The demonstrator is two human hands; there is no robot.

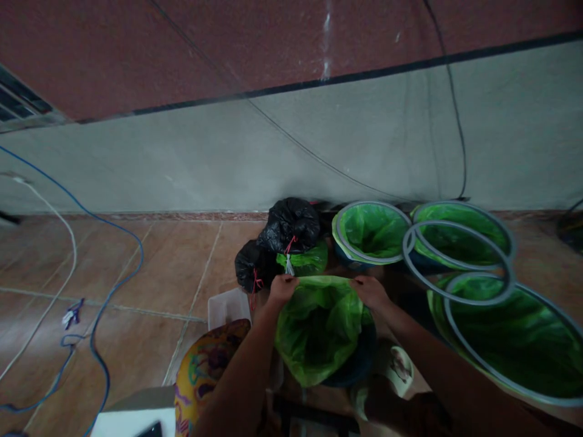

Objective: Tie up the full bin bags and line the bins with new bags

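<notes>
A green plastic bag [319, 328] hangs open in a dark blue bin [357, 364] in front of me, its mouth spread wide. My left hand [283, 287] is closed on the far left part of the bag's rim. At the far right part, my right hand [368, 290] pinches the same rim. The edge between the two hands is pulled fairly straight. Part of the bin's rim shows bare at the lower right, outside the bag. Behind my left hand lie tied black bags [294, 224] with red ties, over another green bag [310, 258].
To the right stand bins lined with green bags and fitted with grey rings [373, 232]. A loose grey ring [455, 297] lies across two of them. A clear plastic box [228, 308], patterned cushion [204, 370] and white box [136, 419] are at left. A blue cable [117, 285] crosses the tiles.
</notes>
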